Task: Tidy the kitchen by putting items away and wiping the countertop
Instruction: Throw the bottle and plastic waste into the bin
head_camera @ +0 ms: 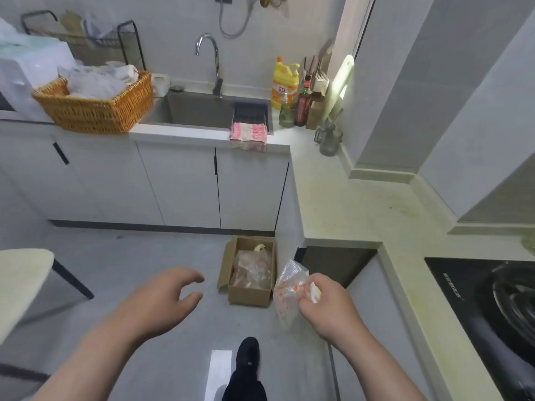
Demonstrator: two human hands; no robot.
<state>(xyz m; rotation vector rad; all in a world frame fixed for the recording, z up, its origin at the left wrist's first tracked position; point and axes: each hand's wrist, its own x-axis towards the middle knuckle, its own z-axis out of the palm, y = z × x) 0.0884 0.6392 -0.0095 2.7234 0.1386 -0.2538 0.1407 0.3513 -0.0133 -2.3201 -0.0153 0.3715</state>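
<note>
My right hand (327, 306) grips a crumpled clear plastic wrapper with orange print (288, 296), held over the floor just right of an open cardboard box (249, 296). The box stands on the floor by the cabinet corner and holds clear plastic bags. My left hand (168, 299) hovers open, fingers curled, left of the box and holds nothing. The pale countertop (356, 204) runs along the right side and shows yellowish stains. A pink and white cloth (248, 131) hangs over the sink's front edge.
A wicker basket (95, 102) of bags sits left of the sink (199, 111). Bottles, a yellow detergent jug (285, 82) and glass mugs (328, 138) crowd the far corner. A black gas hob (498, 314) lies at right. A stool (23, 279) stands at left.
</note>
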